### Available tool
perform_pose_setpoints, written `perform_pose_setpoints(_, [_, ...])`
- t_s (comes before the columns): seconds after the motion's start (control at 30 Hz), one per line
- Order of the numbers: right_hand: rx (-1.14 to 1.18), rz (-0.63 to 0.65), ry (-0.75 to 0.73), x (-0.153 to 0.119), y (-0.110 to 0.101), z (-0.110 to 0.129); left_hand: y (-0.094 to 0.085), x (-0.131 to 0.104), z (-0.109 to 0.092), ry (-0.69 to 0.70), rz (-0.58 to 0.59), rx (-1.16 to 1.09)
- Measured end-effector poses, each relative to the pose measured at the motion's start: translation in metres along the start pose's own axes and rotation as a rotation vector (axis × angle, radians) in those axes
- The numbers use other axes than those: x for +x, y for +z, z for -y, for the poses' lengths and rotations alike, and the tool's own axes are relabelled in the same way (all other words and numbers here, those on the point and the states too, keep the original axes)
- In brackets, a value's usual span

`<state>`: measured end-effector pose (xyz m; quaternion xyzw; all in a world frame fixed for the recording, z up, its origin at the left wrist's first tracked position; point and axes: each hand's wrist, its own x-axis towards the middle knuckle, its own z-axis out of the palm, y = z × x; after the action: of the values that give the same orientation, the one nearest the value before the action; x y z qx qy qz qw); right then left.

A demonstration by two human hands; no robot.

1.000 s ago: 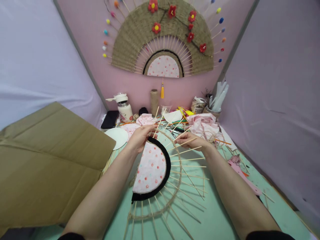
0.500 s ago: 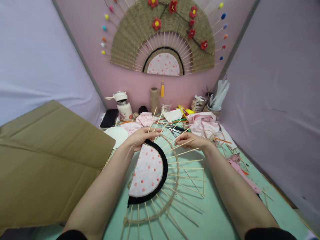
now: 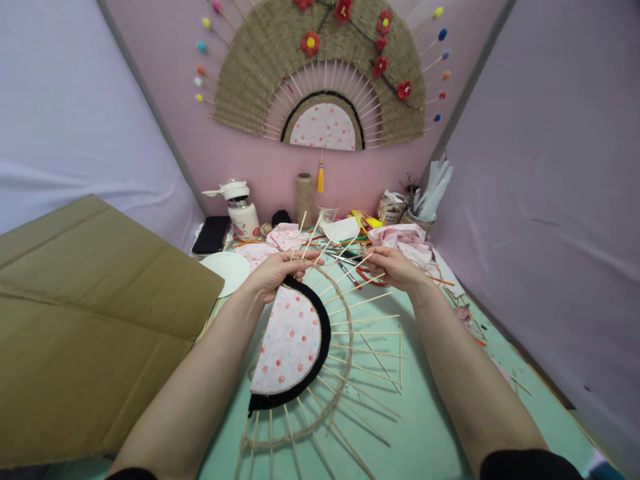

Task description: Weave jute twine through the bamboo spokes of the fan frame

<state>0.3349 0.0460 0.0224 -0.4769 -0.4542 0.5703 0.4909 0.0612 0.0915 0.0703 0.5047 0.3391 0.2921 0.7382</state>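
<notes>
A half-round fan frame (image 3: 325, 327) stands tilted over the table, its thin wooden sticks spreading to the right and downward. Its core is a half disc of pink flowered cloth (image 3: 287, 337) with a black border (image 3: 324, 333). A ring of twine (image 3: 350, 330) runs across the sticks. My left hand (image 3: 280, 272) is closed on the upper end of the frame, fingers by the top sticks and the twine. Beyond the upper stick tips, my right hand (image 3: 390, 265) is pinched; whatever its fingertips hold is too fine to make out.
Brown cardboard (image 3: 100, 333) leans at left, near a white disc (image 3: 227, 272). Behind are a phone (image 3: 213, 235), a bottle (image 3: 244, 219), a twine spool (image 3: 304, 200), pink cloth (image 3: 400, 239) and scissors (image 3: 370, 275). A finished fan (image 3: 320, 73) hangs on the back wall.
My right hand has moved up and away from the sticks, uncovering red-handled scissors behind. My left hand keeps its hold on the frame. The view has shifted slightly.
</notes>
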Motion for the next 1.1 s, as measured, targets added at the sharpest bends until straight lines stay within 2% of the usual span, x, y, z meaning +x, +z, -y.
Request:
perform_pose_setpoints(0.3, [0.007, -0.181, -0.148, -0.004, 0.002, 0.020, 0.011, -0.002, 0.002, -0.013, 0.075, 0.022])
perform_pose_setpoints(0.5, [0.011, -0.226, -0.304, -0.013, 0.009, 0.035, 0.015, 0.001, 0.010, -0.019, 0.102, 0.007])
perform_pose_setpoints(0.63, [-0.028, -0.238, -0.327, -0.016, 0.004, 0.037, 0.013, -0.001, 0.005, -0.030, 0.075, -0.039])
perform_pose_setpoints(0.8, [-0.085, -0.090, -0.139, -0.013, -0.006, 0.025, 0.009, -0.008, -0.008, -0.001, 0.014, -0.076])
perform_pose_setpoints(1.0, [-0.098, 0.097, 0.039, -0.005, -0.001, 0.004, 0.002, -0.011, -0.016, 0.040, 0.003, -0.091])
perform_pose_setpoints(1.1, [-0.178, 0.279, 0.143, -0.004, 0.004, -0.005, -0.002, -0.011, -0.017, 0.059, -0.012, -0.099])
